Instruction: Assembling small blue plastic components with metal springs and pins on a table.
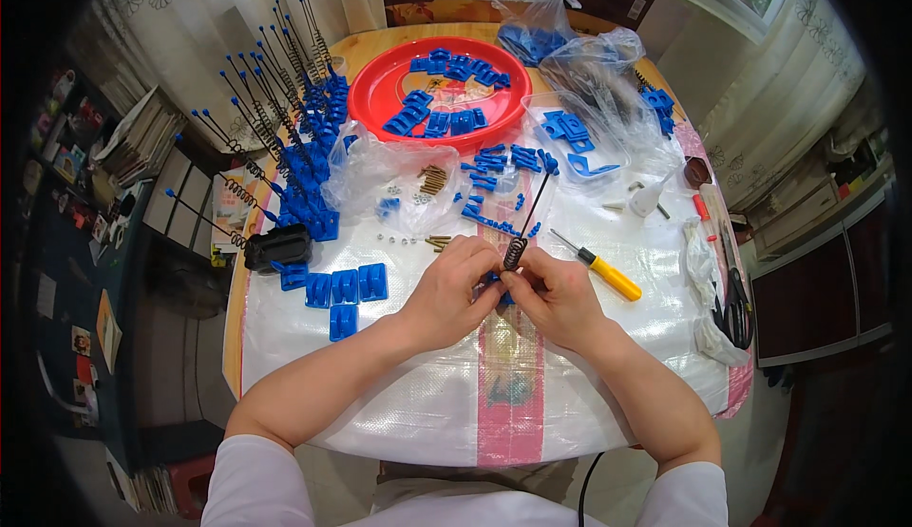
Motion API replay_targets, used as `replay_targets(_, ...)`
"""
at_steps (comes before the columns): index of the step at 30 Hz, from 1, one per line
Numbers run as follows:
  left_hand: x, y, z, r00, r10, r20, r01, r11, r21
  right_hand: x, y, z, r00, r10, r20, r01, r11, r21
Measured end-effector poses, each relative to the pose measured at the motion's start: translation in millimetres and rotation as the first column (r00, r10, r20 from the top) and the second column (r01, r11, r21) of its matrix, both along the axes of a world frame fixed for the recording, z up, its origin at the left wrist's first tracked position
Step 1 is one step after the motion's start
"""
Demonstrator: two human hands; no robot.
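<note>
My left hand [456, 285] and my right hand [559, 301] meet near the middle of the table, fingers closed together. Between the fingertips is the lower end of a black coil spring [514, 253]. A thin black rod [538, 196] rises from the spring, leaning right, with a blue piece [549, 164] at its top. Bits of blue plastic show beneath the fingers, mostly hidden by them. Just right of my right hand lies a screwdriver [614, 277] with a yellow handle. Several blue plastic brackets [344, 286] sit left of my left forearm.
A red basin [357, 109] with blue parts stands at the back. Many spring-and-rod assemblies [302, 161] crowd the left edge. Clear plastic bags [366, 173], brass pins [433, 179], small blue parts [486, 168], a white bottle [646, 201] and black-handled scissors [736, 310] lie around.
</note>
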State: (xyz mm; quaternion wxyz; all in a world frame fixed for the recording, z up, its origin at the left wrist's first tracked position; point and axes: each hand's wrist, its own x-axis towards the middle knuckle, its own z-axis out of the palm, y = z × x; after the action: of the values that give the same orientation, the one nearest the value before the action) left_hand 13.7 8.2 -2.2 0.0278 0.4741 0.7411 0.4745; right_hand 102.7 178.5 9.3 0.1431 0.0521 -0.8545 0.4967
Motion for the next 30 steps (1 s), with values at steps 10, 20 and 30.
replay_targets(10,-0.1,-0.4,0.5,1.0,0.0,0.004,0.0,1.0,-0.011,-0.5,0.1,-0.7,1.0,0.002,0.005,-0.002,1.0,0.003)
replay_targets(20,0.2,-1.3,1.5,1.0,-0.002,0.006,0.002,1.0,-0.023,-1.0,-0.3,-1.0,1.0,0.003,-0.007,-0.003,1.0,-0.009)
replay_targets(30,-0.4,0.8,-0.1,1.0,-0.001,-0.014,0.001,1.0,-0.008,0.3,0.1,-0.6,1.0,-0.002,-0.012,0.002,1.0,-0.009)
